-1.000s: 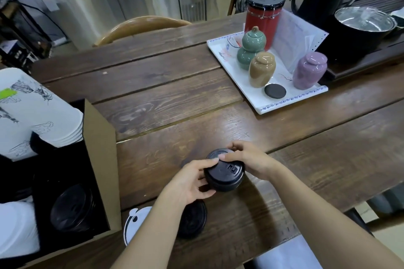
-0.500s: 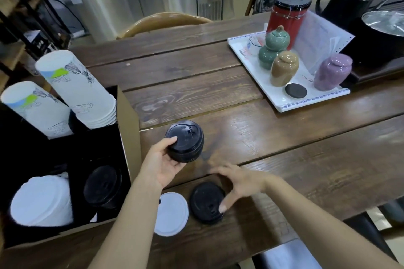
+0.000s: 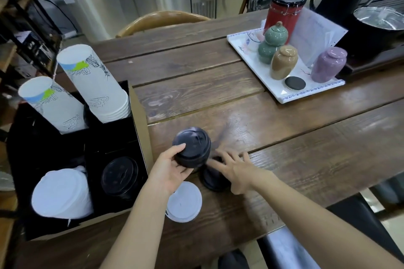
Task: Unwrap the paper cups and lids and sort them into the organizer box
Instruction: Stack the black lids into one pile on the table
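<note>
Stack of black lids (image 3: 192, 147) grasped in the left hand (image 3: 172, 169), thumb over its top edge, fingers beneath, raised just right of the box (image 3: 140, 116). Right hand (image 3: 237, 170) spread flat, fingers loose, over a second black lid (image 3: 213, 181) lying on the table (image 3: 284, 137) right of the box; whether pressed on it or just above, cannot tell. White lid (image 3: 184, 202) flat on the table near the box's front corner. Inside the box: black lids (image 3: 120, 176) front right, white lids (image 3: 62, 194) front left, two leaning stacks of paper cups (image 3: 96, 85) at the back. Far right of the box, a white tray (image 3: 247, 59) with small jars (image 3: 284, 62).
</note>
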`<state>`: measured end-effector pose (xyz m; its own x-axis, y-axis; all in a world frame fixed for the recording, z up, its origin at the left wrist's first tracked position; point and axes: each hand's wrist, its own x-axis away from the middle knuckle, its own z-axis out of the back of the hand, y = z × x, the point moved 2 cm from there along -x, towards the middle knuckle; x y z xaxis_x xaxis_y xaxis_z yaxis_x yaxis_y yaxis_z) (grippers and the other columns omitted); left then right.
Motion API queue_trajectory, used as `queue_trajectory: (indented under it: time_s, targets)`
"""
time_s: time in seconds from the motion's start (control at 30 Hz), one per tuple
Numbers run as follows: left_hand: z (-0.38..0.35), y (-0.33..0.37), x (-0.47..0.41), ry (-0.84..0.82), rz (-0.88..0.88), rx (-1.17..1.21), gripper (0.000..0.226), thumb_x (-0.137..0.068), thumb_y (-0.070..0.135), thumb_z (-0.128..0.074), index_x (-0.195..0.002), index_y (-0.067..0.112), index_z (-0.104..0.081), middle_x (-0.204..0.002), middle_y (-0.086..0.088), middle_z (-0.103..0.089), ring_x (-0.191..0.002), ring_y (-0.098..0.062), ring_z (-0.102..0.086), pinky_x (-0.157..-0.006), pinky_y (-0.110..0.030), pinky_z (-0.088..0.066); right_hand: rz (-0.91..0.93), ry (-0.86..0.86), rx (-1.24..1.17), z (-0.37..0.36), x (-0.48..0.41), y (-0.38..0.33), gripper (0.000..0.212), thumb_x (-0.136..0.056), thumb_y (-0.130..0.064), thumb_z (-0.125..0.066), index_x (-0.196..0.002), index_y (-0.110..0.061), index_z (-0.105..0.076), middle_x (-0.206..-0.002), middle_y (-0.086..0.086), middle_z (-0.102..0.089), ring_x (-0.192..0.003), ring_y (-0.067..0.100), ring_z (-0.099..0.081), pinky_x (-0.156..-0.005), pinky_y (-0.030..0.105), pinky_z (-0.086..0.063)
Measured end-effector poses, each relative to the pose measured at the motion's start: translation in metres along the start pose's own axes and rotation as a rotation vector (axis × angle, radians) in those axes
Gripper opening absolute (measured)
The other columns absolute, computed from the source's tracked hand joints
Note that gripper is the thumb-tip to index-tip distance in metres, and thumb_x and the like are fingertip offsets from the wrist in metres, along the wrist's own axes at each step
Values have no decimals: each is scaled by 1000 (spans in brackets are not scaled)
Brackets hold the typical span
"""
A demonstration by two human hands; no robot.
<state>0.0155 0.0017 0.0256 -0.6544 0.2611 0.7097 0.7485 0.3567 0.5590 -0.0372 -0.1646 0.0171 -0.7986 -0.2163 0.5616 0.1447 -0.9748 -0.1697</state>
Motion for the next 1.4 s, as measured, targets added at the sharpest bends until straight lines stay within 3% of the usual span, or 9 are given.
queue_trajectory:
  time_s: [0.23, 0.4, 0.5, 0.57, 0.67, 0.8, 1.03, 1.2, 1.4]
  targets:
    - [11, 3, 9, -44, -7, 157, 25, -87, 6, -56, -111, 2, -54, -112, -18, -60, -115, -35, -54, -98, -47, -44, -268, 93, -475, -28, 1, 16, 120, -62, -52, -78, -148, -21, 0, -157, 2, -10, -144, 27, -12, -113, 56, -12]
    - [5, -10, 18, -85, 50, 158, 39, -86, 2, -53, -124, -1, -47, -124, -22, -54, -121, -40, -50, -104, -56, -39, -226, 456, -719, -17, 6, 17, 81, -65, -33, -60, -140, -23, -32, -147, -1, -28, -139, 22, -20, -108, 42, -14]
    - [-4, -19, 22, -132, 54, 155, 28, -86, 0, -51, -113, -3, -53, -114, -24, -61, -116, -38, -55, -105, -51, -39, -194, 693, -1278, 2, 13, 18, 56, -65, -28, -53, -121, -23, -53, -130, -2, -50, -123, 17, -43, -106, 41, -34]
    - [-10, -22, 23, -171, 54, 144, 28, -79, -1, -55, -106, -3, -58, -103, -22, -69, -111, -36, -59, -105, -46, -41, -104, 605, -1639, 12, 13, 14, 44, -70, -40, -62, -111, -26, -57, -119, 3, -59, -110, 18, -56, -95, 40, -47]
    - [-18, -22, 24, -227, 47, 101, 38, -69, 3, -62, -107, 0, -62, -99, -15, -74, -112, -30, -60, -104, -39, -43, -75, 327, -1751, 17, 12, 8, 63, -67, -51, -72, -121, -24, -52, -123, 0, -58, -114, 21, -57, -84, 44, -56]
    - [-31, -21, 24, -301, 58, 21, 37, -73, 4, -62, -110, 3, -63, -115, -16, -70, -113, -27, -61, -101, -35, -44, -11, 263, -1945, 17, 12, 7, 54, -72, -26, -75, -122, -21, -54, -115, 5, -66, -100, 24, -64, -77, 40, -55]
    - [-34, -17, 14, -336, -226, -643, 66, -74, 13, -74, -133, 18, -43, -140, -1, -49, -126, -16, -47, -101, -31, -38, 46, 469, -2274, 11, 20, 38, 43, -68, -19, -62, -109, -16, -52, -103, 10, -61, -78, 20, -65, -58, 30, -55]
    - [-25, -44, -14, -397, -396, -1937, 98, -74, 27, -75, -145, 41, -10, -159, 7, 11, -147, -25, 8, -117, -47, -5, -36, 486, -2370, -8, 29, 59, 51, -58, -18, -74, -105, -12, -59, -104, 11, -61, -87, 25, -62, -67, 34, -58]
    - [-26, -60, -27, -56, -615, -2054, 89, -71, 64, -62, -143, 45, -16, -151, -2, -21, -132, -29, -27, -106, -40, -26, -36, 535, -2443, -25, 35, 72, 65, -32, -14, -85, -93, -12, -63, -97, 11, -67, -79, 24, -69, -60, 34, -59]
